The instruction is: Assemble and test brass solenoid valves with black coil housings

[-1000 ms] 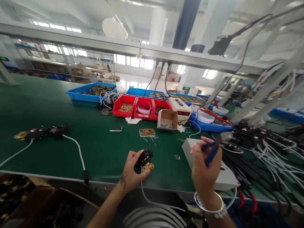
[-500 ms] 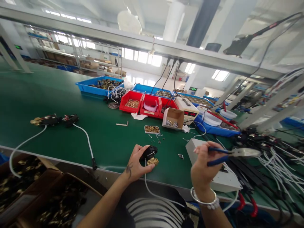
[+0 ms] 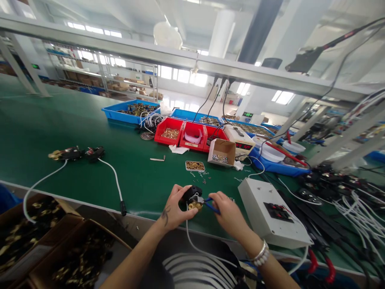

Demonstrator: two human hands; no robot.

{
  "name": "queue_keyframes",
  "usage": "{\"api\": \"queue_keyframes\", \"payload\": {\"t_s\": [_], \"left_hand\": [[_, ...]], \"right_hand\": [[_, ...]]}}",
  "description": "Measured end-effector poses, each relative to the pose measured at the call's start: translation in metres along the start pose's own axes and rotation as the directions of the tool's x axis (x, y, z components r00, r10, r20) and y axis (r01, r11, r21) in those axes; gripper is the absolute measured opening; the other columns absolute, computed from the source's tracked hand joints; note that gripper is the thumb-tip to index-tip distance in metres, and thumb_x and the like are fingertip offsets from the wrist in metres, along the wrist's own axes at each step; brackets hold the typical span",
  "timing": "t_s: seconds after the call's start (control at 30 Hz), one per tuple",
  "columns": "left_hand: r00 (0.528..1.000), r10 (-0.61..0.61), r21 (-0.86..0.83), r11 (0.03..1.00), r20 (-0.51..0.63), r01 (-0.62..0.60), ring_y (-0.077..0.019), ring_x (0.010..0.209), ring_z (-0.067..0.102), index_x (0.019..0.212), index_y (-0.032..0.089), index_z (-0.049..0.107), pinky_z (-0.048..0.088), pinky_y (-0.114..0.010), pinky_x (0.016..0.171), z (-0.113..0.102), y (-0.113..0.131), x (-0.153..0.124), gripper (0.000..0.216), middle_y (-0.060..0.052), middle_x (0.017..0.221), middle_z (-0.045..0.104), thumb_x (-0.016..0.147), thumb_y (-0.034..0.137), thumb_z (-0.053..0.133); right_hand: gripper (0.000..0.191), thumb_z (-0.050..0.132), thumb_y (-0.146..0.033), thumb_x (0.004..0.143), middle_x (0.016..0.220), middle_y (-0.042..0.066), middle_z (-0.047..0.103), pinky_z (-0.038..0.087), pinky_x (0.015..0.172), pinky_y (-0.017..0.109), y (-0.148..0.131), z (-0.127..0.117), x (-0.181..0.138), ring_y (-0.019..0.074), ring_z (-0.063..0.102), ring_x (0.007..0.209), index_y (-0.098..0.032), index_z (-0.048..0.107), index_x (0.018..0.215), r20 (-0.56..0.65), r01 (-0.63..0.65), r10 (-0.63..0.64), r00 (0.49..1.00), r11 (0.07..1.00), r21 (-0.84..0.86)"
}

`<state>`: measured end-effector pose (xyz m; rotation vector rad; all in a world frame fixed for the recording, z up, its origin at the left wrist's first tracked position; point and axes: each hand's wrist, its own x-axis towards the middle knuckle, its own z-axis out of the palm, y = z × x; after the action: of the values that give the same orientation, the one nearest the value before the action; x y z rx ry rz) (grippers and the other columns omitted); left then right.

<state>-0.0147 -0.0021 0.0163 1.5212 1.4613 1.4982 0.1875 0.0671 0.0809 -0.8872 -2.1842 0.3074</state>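
My left hand (image 3: 175, 206) grips a small black valve (image 3: 191, 194) with a brass fitting (image 3: 195, 206) against the green table near its front edge. A white cable (image 3: 192, 245) hangs from the valve toward me. My right hand (image 3: 228, 212) holds blue-handled pliers (image 3: 209, 203), their jaws touching the valve's right side. Just beyond lie scattered small clips (image 3: 200, 175) and a small tray of brass parts (image 3: 195, 165).
A white tester box (image 3: 270, 212) sits right of my hands. Red bins (image 3: 192, 136), blue trays (image 3: 129, 112), a cardboard box (image 3: 221, 151) and a meter (image 3: 240, 138) stand at the back. Finished valves with a cable (image 3: 76, 153) lie left; black parts and white wires (image 3: 345, 196) right; cartons (image 3: 45, 241) below.
My right hand has come down and left from above the white box, bringing the pliers to the valve held in my left hand. The camera view has shifted slightly.
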Motion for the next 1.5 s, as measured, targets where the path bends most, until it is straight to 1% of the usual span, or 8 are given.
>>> {"api": "queue_keyframes", "payload": {"t_s": [0.17,0.33,0.5,0.67,0.83,0.97,1.27,1.5], "left_hand": [[1.0,-0.011,-0.019,1.0,0.01,0.012,-0.0209,0.097,0.056,0.127,0.021,0.06,0.055,-0.034,0.082,-0.001,0.003,0.001,0.064,-0.005,0.103,0.049,0.066,0.032,0.076],[1.0,-0.017,-0.03,0.999,0.018,0.017,-0.021,0.098,0.055,0.129,0.022,0.058,0.054,-0.036,0.085,0.0,0.0,0.001,0.065,-0.004,0.103,0.048,0.066,0.031,0.074],[0.999,-0.021,-0.043,0.999,0.031,0.022,-0.0207,0.099,0.054,0.129,0.021,0.058,0.053,-0.035,0.086,0.0,-0.001,0.0,0.066,-0.005,0.104,0.047,0.066,0.033,0.074],[0.999,-0.028,-0.046,0.999,0.032,0.03,-0.0201,0.097,0.055,0.129,0.022,0.058,0.054,-0.034,0.084,0.0,-0.001,0.001,0.065,-0.004,0.103,0.047,0.066,0.031,0.074],[0.999,-0.014,-0.049,0.999,0.042,0.016,-0.02,0.099,0.055,0.128,0.024,0.059,0.055,-0.034,0.085,0.0,-0.002,0.002,0.065,-0.004,0.104,0.048,0.065,0.03,0.075],[0.999,-0.014,-0.041,0.999,0.034,0.015,-0.0205,0.099,0.055,0.129,0.023,0.058,0.055,-0.034,0.085,-0.001,-0.003,0.002,0.065,-0.004,0.103,0.048,0.066,0.029,0.075],[0.999,0.004,-0.017,1.0,0.039,-0.004,-0.0207,0.098,0.057,0.129,0.022,0.058,0.055,-0.035,0.085,0.0,-0.002,0.001,0.065,-0.004,0.104,0.048,0.066,0.03,0.075],[0.999,0.032,0.057,0.998,-0.011,-0.031,-0.0224,0.103,0.057,0.132,0.02,0.053,0.054,-0.037,0.088,0.001,0.0,-0.003,0.065,-0.008,0.111,0.05,0.07,0.029,0.071]], "right_hand": [[0.017,0.043,-0.033,0.097,0.088,0.005,0.055,0.045,0.066,0.033,0.006,-0.001,0.001,0.0194,0.052,0.07,-0.02,0.05,0.106,-0.437,-0.182,0.171,0.883,0.983,0.016],[0.008,0.055,-0.028,0.086,0.075,0.001,0.058,0.044,0.058,0.028,0.008,0.006,0.0,0.0175,0.056,0.062,-0.023,0.059,0.092,0.017,-0.06,0.06,0.998,0.998,0.033],[0.019,0.038,-0.032,0.097,0.085,0.004,0.054,0.046,0.068,0.033,0.01,0.01,-0.001,0.0197,0.054,0.073,-0.02,0.049,0.106,-0.301,-0.193,0.18,0.936,0.981,-0.015],[0.009,0.055,-0.028,0.085,0.075,0.001,0.057,0.044,0.06,0.028,0.011,0.01,-0.001,0.018,0.056,0.065,-0.022,0.058,0.092,0.01,-0.064,0.064,0.998,0.998,0.015],[0.02,0.042,-0.038,0.095,0.083,0.004,0.053,0.047,0.069,0.035,0.008,0.012,0.0,0.0214,0.056,0.073,-0.021,0.05,0.102,-0.387,-0.252,0.248,0.888,0.967,0.042],[0.015,0.056,-0.035,0.085,0.074,0.002,0.056,0.045,0.056,0.029,0.005,0.009,0.001,0.0192,0.056,0.063,-0.022,0.058,0.092,-0.087,-0.168,0.172,0.981,0.984,0.052],[0.011,0.054,-0.031,0.084,0.076,0.002,0.06,0.043,0.055,0.028,0.007,0.011,-0.002,0.0178,0.057,0.061,-0.022,0.058,0.09,-0.018,-0.154,0.154,0.988,0.988,-0.005],[0.033,0.058,-0.051,0.084,0.077,0.004,0.064,0.049,0.063,0.034,0.006,0.0,-0.01,0.0231,0.062,0.068,-0.02,0.061,0.097,0.247,-0.353,0.369,0.896,0.929,-0.108]]}}
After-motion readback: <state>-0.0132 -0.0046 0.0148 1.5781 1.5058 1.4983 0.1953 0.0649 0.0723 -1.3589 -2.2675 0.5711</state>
